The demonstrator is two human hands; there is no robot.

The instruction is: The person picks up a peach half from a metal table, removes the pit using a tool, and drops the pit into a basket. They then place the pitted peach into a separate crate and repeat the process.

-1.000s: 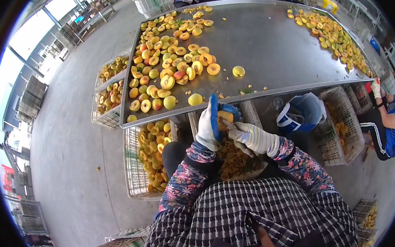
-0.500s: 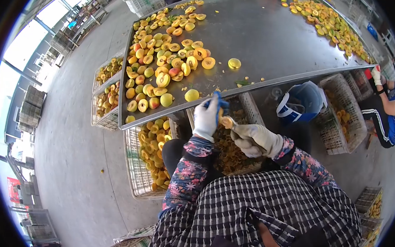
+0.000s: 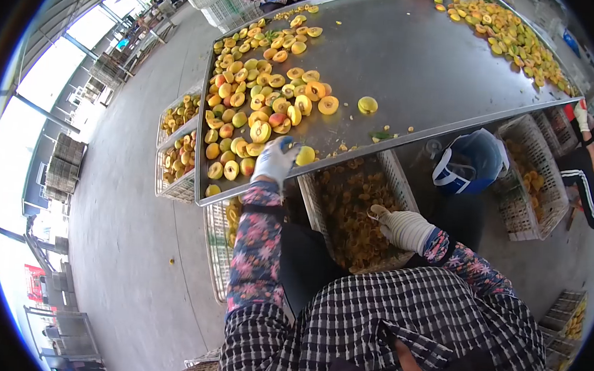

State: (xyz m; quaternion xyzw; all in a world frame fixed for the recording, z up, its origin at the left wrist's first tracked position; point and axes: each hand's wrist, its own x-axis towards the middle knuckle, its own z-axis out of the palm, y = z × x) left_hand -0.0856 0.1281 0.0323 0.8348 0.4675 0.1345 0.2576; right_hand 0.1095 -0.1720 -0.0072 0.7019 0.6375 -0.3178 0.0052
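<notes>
A broad steel table (image 3: 400,62) stands on the concrete floor of an open-sided shed. Below its near edge, the right gloved hand (image 3: 406,231) grips a small metal tool (image 3: 371,216) above a plastic crate (image 3: 400,180) of orange-brown fruit scraps. At that edge, the left gloved hand (image 3: 274,162) is just beside a yellow peach (image 3: 305,156); whether it grips anything, I cannot tell. Peach halves (image 3: 260,132) crowd the table's left side.

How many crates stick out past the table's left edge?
2, both holding fruit: a near crate close to the table's near-left corner, and a far crate next beyond it. More may be hidden under the table.
</notes>
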